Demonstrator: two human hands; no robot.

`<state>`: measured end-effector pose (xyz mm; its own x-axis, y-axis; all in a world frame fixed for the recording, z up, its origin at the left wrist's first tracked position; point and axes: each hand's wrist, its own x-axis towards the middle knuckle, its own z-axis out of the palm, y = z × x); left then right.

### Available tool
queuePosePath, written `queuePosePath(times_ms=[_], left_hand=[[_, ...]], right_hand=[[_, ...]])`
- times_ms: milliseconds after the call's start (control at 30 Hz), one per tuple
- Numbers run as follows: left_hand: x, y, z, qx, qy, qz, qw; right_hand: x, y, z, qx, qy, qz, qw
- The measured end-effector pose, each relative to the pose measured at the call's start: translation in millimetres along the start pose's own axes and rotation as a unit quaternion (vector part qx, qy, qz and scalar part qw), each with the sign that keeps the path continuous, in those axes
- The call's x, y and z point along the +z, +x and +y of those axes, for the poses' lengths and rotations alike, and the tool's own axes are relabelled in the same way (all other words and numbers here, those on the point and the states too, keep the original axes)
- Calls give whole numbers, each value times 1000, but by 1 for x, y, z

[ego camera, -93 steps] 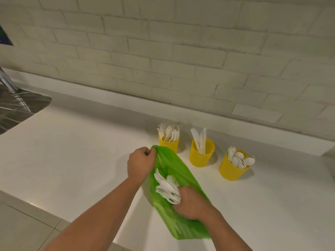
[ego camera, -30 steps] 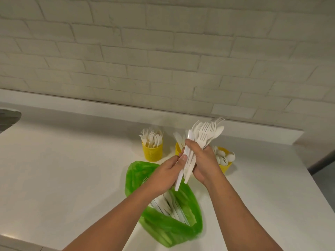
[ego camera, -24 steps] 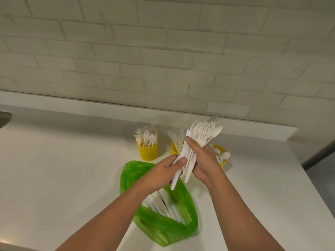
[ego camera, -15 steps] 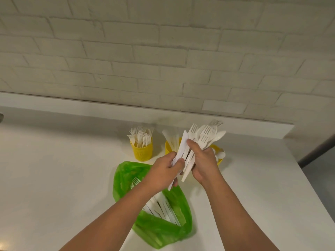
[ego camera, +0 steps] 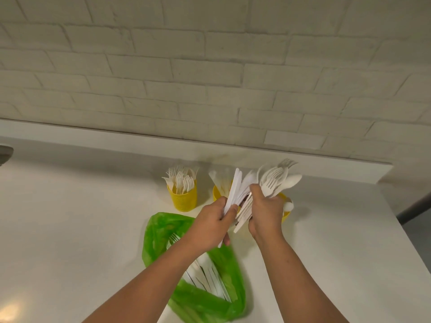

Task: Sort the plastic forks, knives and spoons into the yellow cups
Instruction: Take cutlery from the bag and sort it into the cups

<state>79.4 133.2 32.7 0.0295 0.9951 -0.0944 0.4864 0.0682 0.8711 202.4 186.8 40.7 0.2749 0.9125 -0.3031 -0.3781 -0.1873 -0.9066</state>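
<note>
Three yellow cups stand in a row near the wall. The left cup [ego camera: 183, 201] is full of white forks; the middle cup [ego camera: 216, 196] holds knives; the right cup [ego camera: 286, 212] is mostly hidden behind my hands. My right hand [ego camera: 264, 212] grips a bundle of white forks and spoons [ego camera: 278, 179], held upright above the cups. My left hand [ego camera: 213, 222] pinches a few white knives [ego camera: 234, 190] drawn apart from that bundle. A green plastic bag [ego camera: 198, 299] lies open below, with more white cutlery [ego camera: 205, 273] inside.
The white counter [ego camera: 81, 229] runs to a raised ledge under a pale brick wall [ego camera: 210, 78]. A sink edge [ego camera: 4, 155] shows at the far left. The counter ends at the right, with a dark floor [ego camera: 415, 220] beyond.
My left hand has closed on several knives and pulled them leftward out of the bundle held by my right hand. The view has shifted slightly.
</note>
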Motion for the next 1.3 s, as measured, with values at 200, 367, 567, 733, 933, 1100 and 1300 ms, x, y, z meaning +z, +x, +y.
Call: queuePosePath(times_ms=[200, 367, 567, 733, 933, 1100, 1300], left_hand=[[-4, 7, -2, -3, 44, 10, 999], [-4, 5, -8, -13, 10, 33, 999], [-8, 6, -9, -29, -56, 72, 995], [-18, 4, -6, -7, -70, 50, 996], [-24, 7, 0, 6, -98, -42, 994], [-34, 14, 10, -41, -55, -107, 992], [-31, 16, 22, -33, -178, -115, 977]], right_hand=[[7, 9, 4, -5, 4, 53, 999], [9, 17, -6, 50, 118, 22, 991], [7, 20, -12, -4, 29, 11, 999], [-5, 33, -26, -46, -44, -16, 998], [5, 33, -46, -62, -139, -130, 980], [17, 26, -54, -79, -147, -171, 971], [29, 15, -55, -49, -126, -231, 964]])
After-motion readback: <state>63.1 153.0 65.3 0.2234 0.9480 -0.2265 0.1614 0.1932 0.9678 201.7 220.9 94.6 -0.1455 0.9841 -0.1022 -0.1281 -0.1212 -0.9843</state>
